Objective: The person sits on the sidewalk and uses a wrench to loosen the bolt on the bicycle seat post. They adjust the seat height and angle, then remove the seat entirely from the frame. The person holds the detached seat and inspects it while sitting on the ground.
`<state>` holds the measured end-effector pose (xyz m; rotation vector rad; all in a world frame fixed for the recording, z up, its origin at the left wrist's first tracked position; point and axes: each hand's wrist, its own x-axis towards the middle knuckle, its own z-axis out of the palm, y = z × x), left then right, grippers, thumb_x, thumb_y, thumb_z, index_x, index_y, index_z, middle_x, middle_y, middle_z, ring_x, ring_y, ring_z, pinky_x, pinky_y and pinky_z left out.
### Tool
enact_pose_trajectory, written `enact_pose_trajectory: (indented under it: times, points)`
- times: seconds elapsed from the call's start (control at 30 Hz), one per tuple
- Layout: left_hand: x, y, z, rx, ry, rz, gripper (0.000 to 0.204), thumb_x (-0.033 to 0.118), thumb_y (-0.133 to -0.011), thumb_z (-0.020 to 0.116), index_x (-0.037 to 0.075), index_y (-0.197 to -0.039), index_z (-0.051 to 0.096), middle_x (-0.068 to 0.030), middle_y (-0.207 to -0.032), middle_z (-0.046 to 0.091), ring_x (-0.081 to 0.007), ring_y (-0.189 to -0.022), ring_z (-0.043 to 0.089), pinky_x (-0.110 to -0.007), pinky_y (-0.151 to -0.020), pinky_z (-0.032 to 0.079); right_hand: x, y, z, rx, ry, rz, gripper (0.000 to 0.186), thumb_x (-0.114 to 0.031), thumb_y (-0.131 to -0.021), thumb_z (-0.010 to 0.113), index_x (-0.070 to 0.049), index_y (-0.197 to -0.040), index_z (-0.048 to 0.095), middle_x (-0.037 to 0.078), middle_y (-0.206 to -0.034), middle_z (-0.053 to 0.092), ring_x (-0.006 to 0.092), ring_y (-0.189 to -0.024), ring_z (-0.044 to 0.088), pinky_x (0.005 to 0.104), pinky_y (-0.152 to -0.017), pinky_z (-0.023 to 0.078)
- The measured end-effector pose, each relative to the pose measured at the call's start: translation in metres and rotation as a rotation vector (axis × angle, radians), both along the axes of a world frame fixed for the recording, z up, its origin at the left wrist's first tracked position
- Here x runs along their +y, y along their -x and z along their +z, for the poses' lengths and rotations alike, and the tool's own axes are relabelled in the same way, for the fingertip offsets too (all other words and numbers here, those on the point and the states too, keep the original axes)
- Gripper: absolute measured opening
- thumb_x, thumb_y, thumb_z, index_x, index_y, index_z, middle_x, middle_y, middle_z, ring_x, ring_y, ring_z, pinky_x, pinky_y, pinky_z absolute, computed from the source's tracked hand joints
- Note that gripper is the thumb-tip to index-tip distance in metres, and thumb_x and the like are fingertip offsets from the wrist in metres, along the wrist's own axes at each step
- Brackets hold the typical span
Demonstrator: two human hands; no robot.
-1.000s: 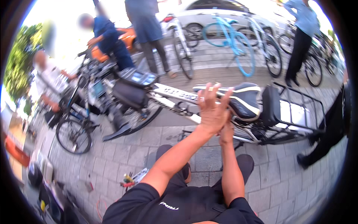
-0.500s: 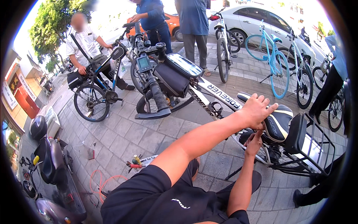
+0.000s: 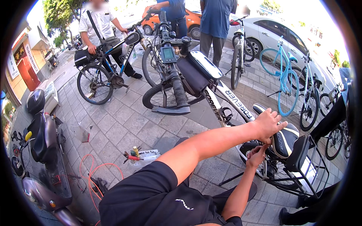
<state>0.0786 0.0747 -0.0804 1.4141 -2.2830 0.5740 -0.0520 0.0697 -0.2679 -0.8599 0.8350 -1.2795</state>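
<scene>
Black lettering (image 3: 239,104) on white bicycle frame (image 3: 218,87), white lettering (image 3: 184,204) on dark shirt (image 3: 151,197), lettered signboard (image 3: 13,68)

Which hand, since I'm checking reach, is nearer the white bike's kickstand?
Right. The right hand is above and right of the kickstand; the left hand is higher and farther away, on the saddle.

The left arm (image 3: 211,147) is extended forward and to the right. The left hand (image 3: 268,126) is held back upward, with the fingers spread. The right arm (image 3: 241,194) is angled up from the lower edge. The right hand (image 3: 257,155) is positioned just below the left, fingers curled (fingertip contact cannot be determined).
</scene>
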Motion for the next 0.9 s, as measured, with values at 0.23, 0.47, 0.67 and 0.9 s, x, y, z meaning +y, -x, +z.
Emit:
enact_pose_trajectory:
  times: [0.23,0.47,0.67,0.9]
  points:
    - [0.004,0.001,-0.003,-0.005,0.063,-0.007,0.099,0.053,-0.064,0.086,0.009,-0.148,0.057,-0.0133,-0.115,0.067,-0.0294,-0.108,0.062,-0.042,-0.094,0.043,0.015,-0.041,0.009,-0.411,-0.003,0.192,0.065,-0.068,-0.109,0.038,-0.018,-0.068,0.037,-0.004,-0.053,0.03,0.0116,-0.038,0.023,0.0281,-0.035,0.023]
    - [-0.003,-0.002,-0.008,0.013,0.115,-0.052,0.093,0.049,-0.064,0.084,0.006,-0.143,0.06,-0.0146,-0.113,0.067,-0.0292,-0.107,0.063,-0.044,-0.094,0.045,-0.014,-0.026,-0.016,0.061,0.234,-0.09,0.065,-0.067,-0.109,0.037,-0.014,-0.072,0.041,-0.002,-0.055,0.033,0.0111,-0.043,0.031,0.0295,-0.043,0.035]
    - [-0.005,0.001,-0.011,0.03,0.14,-0.075,0.094,0.045,-0.063,0.082,0.005,-0.144,0.059,-0.0151,-0.111,0.066,-0.0305,-0.1,0.063,-0.043,-0.09,0.044,0.001,-0.048,-0.006,-0.295,0.059,-0.01,0.064,-0.065,-0.11,0.038,-0.014,-0.073,0.042,-0.003,-0.057,0.035,0.0109,-0.049,0.038,0.0315,-0.05,0.039]
    - [-0.006,0.002,-0.011,0.023,0.177,-0.047,0.089,0.042,-0.062,0.08,0.005,-0.141,0.061,-0.0154,-0.109,0.067,-0.0311,-0.099,0.064,-0.045,-0.091,0.046,-0.001,-0.037,-0.012,0.026,0.162,-0.178,0.061,-0.063,-0.11,0.042,-0.015,-0.073,0.04,-0.002,-0.056,0.034,0.01,-0.042,0.035,0.0274,-0.04,0.029]
